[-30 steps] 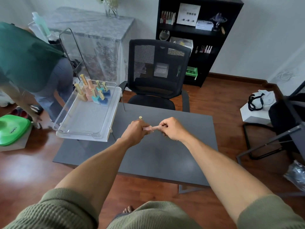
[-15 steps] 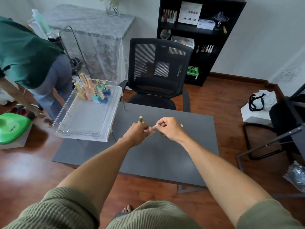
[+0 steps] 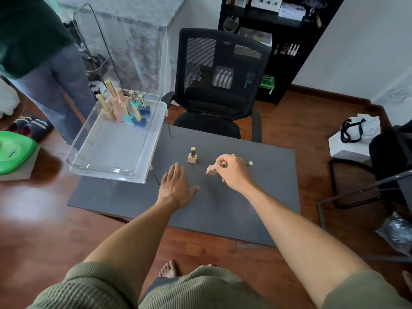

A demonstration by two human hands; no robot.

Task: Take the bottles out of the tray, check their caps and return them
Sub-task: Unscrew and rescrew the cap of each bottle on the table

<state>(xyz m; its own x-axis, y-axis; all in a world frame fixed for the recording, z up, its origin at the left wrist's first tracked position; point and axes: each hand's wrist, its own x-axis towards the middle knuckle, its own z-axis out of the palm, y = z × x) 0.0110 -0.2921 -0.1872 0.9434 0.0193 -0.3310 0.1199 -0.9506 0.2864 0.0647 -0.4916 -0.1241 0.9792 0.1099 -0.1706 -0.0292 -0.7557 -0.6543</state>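
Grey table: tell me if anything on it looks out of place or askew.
The pink bottle hangs tilted in the right hand, gripped by its cap. The beige bottle stands upright. A gold cap shows behind that hand; its bottle is hidden.

On the table: tray at far left, bottles clustered in its far end. Right of tray, one bottle upright; right hand further right, gripping another bottle. Left hand flat, nearer. Office chair beyond.
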